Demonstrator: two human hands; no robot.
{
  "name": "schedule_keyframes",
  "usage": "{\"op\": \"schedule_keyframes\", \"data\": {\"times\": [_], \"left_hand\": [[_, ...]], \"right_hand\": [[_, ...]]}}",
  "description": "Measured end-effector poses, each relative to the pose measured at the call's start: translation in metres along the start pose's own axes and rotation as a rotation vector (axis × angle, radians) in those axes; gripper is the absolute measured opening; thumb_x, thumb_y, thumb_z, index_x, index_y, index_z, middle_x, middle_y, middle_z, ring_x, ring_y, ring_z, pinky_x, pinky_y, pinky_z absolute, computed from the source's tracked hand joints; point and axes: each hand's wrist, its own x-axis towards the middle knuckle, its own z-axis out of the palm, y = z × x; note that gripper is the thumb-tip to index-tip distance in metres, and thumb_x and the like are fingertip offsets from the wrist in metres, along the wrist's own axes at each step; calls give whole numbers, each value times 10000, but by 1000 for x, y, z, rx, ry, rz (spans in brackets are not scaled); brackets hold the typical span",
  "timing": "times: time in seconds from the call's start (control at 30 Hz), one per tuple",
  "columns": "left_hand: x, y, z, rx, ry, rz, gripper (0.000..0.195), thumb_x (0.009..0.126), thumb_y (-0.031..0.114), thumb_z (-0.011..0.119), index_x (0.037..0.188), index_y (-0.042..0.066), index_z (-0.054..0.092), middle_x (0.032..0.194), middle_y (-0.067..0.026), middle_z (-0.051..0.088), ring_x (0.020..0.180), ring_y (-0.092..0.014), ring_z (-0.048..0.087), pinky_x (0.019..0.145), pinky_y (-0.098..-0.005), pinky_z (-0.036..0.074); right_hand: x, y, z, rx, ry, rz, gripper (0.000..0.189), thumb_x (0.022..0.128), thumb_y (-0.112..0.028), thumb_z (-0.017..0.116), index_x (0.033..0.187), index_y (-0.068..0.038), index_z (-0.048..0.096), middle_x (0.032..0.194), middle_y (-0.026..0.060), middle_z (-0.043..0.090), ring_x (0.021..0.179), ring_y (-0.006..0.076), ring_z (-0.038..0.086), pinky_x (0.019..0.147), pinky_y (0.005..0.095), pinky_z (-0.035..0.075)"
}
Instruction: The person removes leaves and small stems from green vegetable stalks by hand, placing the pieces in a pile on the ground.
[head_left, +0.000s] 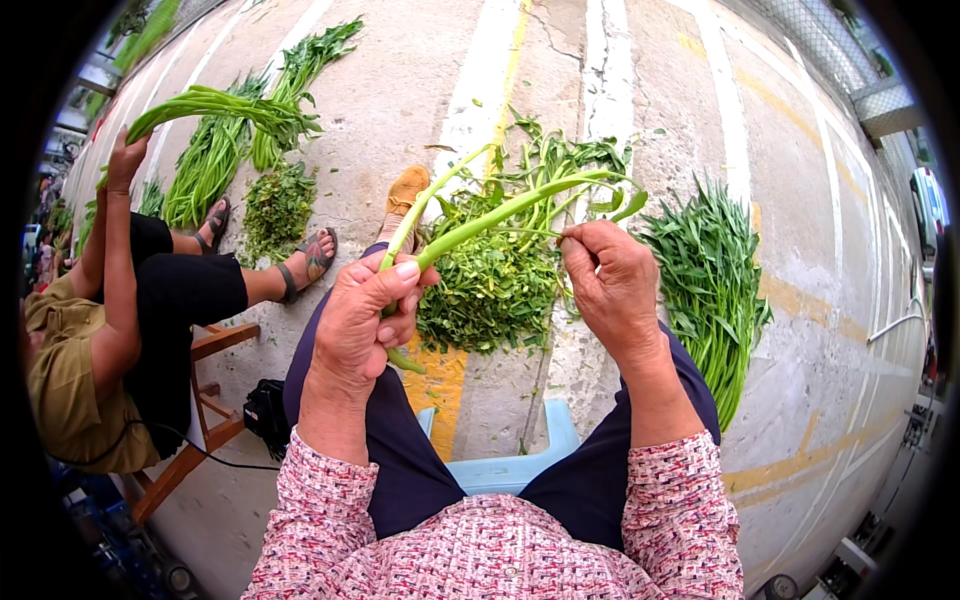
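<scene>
Between the thumb and fingers of my left hand (373, 311) are the lower ends of thick green leafy-vegetable stems (495, 216), which arch up and to the right. My right hand (613, 289) pinches a thin green shoot or leaf stalk near the drooping far end of the stems. Beneath and beyond both hands, a heap of plucked leaves and stalks (484, 300) lies on the concrete. To the right of my right hand rests a bundle of long leafy stems (705, 277), its leafy tops pointing away from me.
At the left a seated person (82, 367) holds up a bunch of green stems (202, 105). Near that person's feet lie more stem bundles (202, 169) and a small leaf pile (277, 206). A black bag (266, 416) sits beside a wooden stool (165, 480). Under me is a light-blue plastic stool (510, 471).
</scene>
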Motion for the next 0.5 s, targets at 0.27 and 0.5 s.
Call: {"op": "schedule_keyframes", "data": {"times": [0.27, 0.5], "left_hand": [[-6, -4, 4, -46, 20, 34, 128, 847, 133, 618, 840, 9, 588, 641, -17, 550, 368, -24, 333, 343, -174, 275], [-5, -1, 1, 1, 32, 20, 125, 847, 142, 616, 834, 21, 592, 662, -29, 574, 366, -17, 331, 343, -170, 273]], "right_hand": [[13, 24, -16, 391, 252, 314, 155, 806, -54, 516, 783, 24, 647, 609, 31, 574, 545, 71, 463, 533, 235, 392], [9, 10, -5, 437, 50, 90, 240, 811, 65, 499, 1003, 43, 641, 933, 66, 649, 852, 117, 590, 798, 237, 455]]}}
